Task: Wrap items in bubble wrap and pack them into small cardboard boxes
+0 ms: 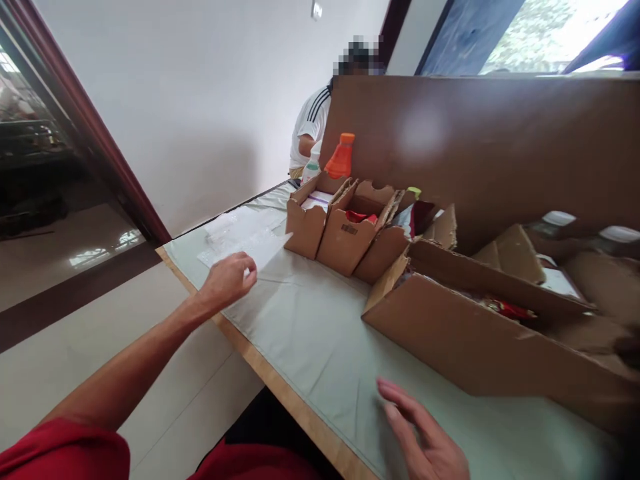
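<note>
My left hand (229, 279) reaches over the table's left end, with its fingers curled together on the near edge of a clear plastic bag (267, 248). More flat, see-through bags (240, 223) lie just behind it, overlapping so that I cannot separate them all. Low over the cloth at the front, my right hand (423, 433) has its thumb and fingers apart and holds nothing. The nearest thing to it is a long open cardboard box (450, 333), in which some red packaging (510, 309) shows. The rest of that box's contents is hard to make out.
Smaller cardboard bins (345, 243) stand in a row behind the bags. Beyond them are an orange bottle (341, 157) and a clear bottle (311, 167). A tall brown board (480, 147) rises at the back. A person (313, 123) sits behind it. White-lidded jars (557, 219) stand right.
</note>
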